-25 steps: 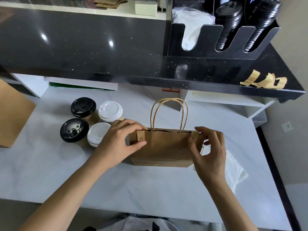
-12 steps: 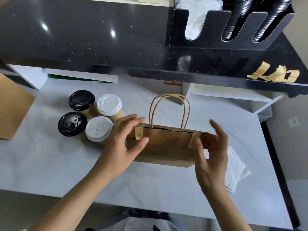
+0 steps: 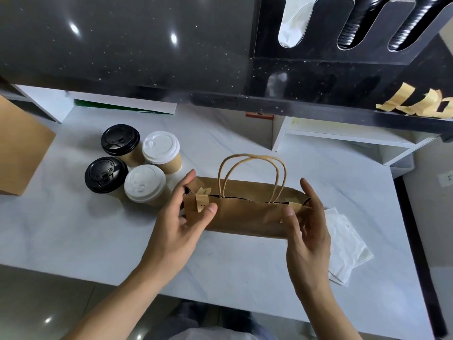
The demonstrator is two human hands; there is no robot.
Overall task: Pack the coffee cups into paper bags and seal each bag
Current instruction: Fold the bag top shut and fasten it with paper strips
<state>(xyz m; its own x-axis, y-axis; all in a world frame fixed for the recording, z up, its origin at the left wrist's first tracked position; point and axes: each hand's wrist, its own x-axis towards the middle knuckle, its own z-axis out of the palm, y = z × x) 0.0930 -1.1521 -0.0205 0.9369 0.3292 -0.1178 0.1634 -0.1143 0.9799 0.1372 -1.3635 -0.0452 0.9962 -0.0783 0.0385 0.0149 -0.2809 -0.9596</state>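
Both hands at the taped kraft bag

Left hand [image 3: 179, 224] and right hand [image 3: 307, 231] flank the paper bag [image 3: 245, 217], fingers spread loosely, thumbs touching its front.

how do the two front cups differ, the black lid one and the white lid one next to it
The black-lidded cup has a dark, glossy lid with raised lettering; the white-lidded cup has a plain matte white lid. The black-lidded cup stands farther left, away from the paper bag; the white-lidded cup stands close beside the bag's left end and the left hand. Both stand upright, lids on, outside the bag on the table.
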